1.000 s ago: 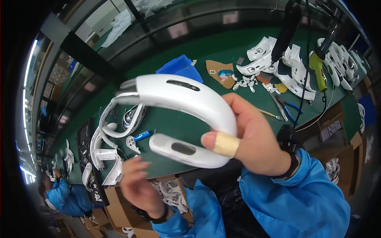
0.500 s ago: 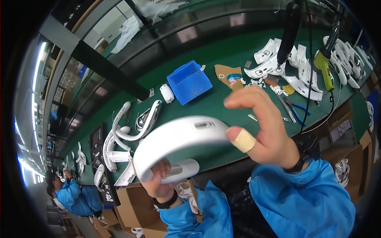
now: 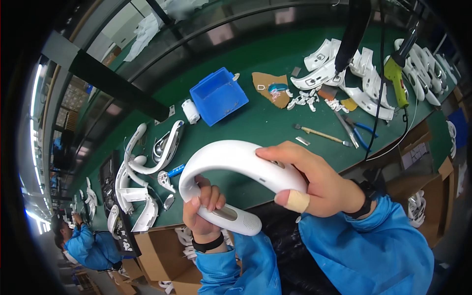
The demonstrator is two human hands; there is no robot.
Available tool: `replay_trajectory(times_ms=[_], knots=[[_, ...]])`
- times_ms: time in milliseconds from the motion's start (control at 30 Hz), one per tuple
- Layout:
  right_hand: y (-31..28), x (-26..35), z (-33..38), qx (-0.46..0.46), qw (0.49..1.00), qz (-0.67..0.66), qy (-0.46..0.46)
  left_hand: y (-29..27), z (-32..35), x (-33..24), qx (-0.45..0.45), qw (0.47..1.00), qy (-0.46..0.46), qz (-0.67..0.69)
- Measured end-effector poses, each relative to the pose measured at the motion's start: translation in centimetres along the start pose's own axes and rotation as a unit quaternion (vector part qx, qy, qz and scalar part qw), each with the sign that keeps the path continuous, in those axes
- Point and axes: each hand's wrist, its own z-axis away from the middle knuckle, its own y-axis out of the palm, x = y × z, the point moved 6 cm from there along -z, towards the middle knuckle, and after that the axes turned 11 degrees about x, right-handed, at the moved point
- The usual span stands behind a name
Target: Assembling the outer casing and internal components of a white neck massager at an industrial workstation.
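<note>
A white U-shaped neck fan (image 3: 228, 153) is held above the front of the bench, curved side up. My left hand (image 3: 201, 209) is closed around its left bend and lower arm, which ends in a perforated tip with a grey oval inset. Closed on the opposite arm is my right hand (image 3: 322, 184), fingers on top and the bandaged thumb against the end. That end is partly hidden by the hand. Behind the fan, opened white curved housings (image 3: 132, 184) lie on the left, beside a blue-handled tool (image 3: 175, 170).
A blue bin (image 3: 219, 101) and a white roll (image 3: 191, 112) stand mid-bench. To the right are pliers (image 3: 361, 130), a brush (image 3: 322, 135), white shells (image 3: 319, 73) and a hanging green electric screwdriver (image 3: 397, 81). Cardboard boxes (image 3: 160, 255) sit below; a co-worker (image 3: 91, 246) is at far left.
My right hand, apart from the fan with fingers spread, has come down and closed on its right arm. The fan has turned, showing its perforated tip. The view has shifted slightly.
</note>
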Motion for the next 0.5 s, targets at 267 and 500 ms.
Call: replay_trajectory(times_ms=[267, 500], knots=[[0.5, -3.4, 2.0, -0.085, 0.985, -0.147, 0.038, -0.3, -0.4, 1.4, -0.035, 0.997, -0.046, -0.052], [1.3, -2.8, 2.0, -0.118, 0.981, -0.154, -0.005, -1.0, -0.3, 1.6, -0.022, 1.0, -0.009, 0.008]])
